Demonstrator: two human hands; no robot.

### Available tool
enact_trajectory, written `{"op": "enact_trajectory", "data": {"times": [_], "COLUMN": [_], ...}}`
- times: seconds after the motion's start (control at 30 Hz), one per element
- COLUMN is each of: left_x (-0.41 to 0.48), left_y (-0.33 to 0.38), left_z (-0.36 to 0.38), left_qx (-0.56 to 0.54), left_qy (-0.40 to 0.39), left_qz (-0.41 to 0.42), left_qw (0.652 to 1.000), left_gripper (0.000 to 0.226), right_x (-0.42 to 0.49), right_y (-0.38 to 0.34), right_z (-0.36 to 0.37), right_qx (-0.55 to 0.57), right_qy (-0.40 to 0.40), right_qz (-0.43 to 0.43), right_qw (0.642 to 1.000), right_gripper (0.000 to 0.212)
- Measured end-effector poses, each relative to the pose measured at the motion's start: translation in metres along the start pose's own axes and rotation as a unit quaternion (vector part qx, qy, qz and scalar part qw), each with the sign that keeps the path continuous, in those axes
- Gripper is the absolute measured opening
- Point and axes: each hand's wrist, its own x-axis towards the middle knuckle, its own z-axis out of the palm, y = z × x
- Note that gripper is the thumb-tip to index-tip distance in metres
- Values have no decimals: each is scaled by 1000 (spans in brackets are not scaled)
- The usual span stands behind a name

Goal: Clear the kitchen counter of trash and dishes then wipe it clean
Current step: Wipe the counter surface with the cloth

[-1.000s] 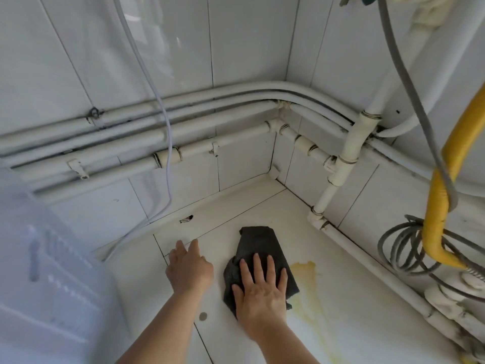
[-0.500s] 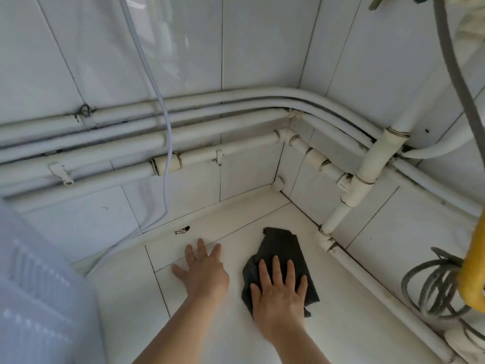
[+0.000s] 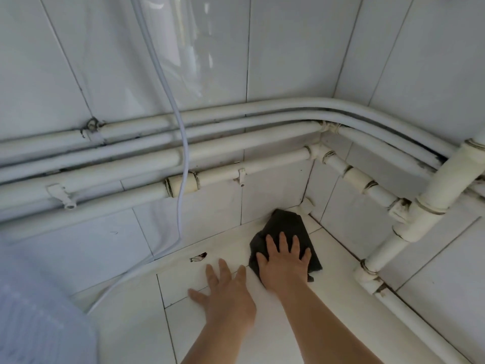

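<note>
I'm in the wiping part of the job. No trash or dishes show on this stretch of worktop (image 3: 341, 298), only the dark cloth (image 3: 287, 223) under my right hand (image 3: 284, 262). The cloth lies bunched on the white tiles right in the back corner. Its far edge reaches the foot of the wall and the small white fitting (image 3: 307, 204) there, though I can't tell whether it touches them. My right fingers (image 3: 283, 243) are straight and slightly spread, pressing flat on the near half of the cloth rather than pinching it. My left hand (image 3: 227, 294) lies just beside it on bare tile, palm down, fingers (image 3: 213, 275) spread wide and holding nothing. I judge it's there to brace me as I lean in.

Next, I'd say, the cloth has to be dragged out of the corner and along the back edge to the left, past the small dark chip (image 3: 198, 256) in the tile. That calls for steady downward pressure, so the cloth slides with my palm and doesn't ball up. The white cable (image 3: 181, 185) hangs down over the pipes (image 3: 236, 147) and trails along the worktop's back edge, so I'd need to work round it without snagging it.
</note>
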Motion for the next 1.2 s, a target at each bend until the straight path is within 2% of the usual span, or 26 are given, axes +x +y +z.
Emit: {"op": "enact_trajectory", "data": {"times": [0.13,0.27,0.43,0.6,0.8,0.97,1.1,1.2], "left_x": [5,6,15,13,6,-29,-48,-54], "left_y": [1,2,2,2,-1,-18,-38,-55], "left_z": [-2,-6,-8,-10,-13,-2,1,-3], "left_qx": [1,8,15,20,-9,-43,-53,-82], "left_qy": [-10,-35,-44,-51,-33,3,1,22], "left_qz": [9,17,16,12,5,-95,-165,-179], "left_qw": [1000,999,999,998,999,995,985,980], "left_gripper": [70,72,72,75,70,63,65,65], "right_x": [17,32,54,33,-21,-44,-55,-57], "right_y": [25,37,56,47,19,-3,-58,-97], "right_z": [-13,-15,-18,-14,-6,-3,3,6], "right_qx": [7,-34,-14,-10,-41,-61,-65,-63], "right_qy": [8,55,17,-10,-22,-30,-47,-62], "right_qz": [67,20,45,67,-53,-105,-218,-313], "right_qw": [998,998,999,998,997,992,973,946], "right_gripper": [61,61,67,67,63,62,60,57]}}
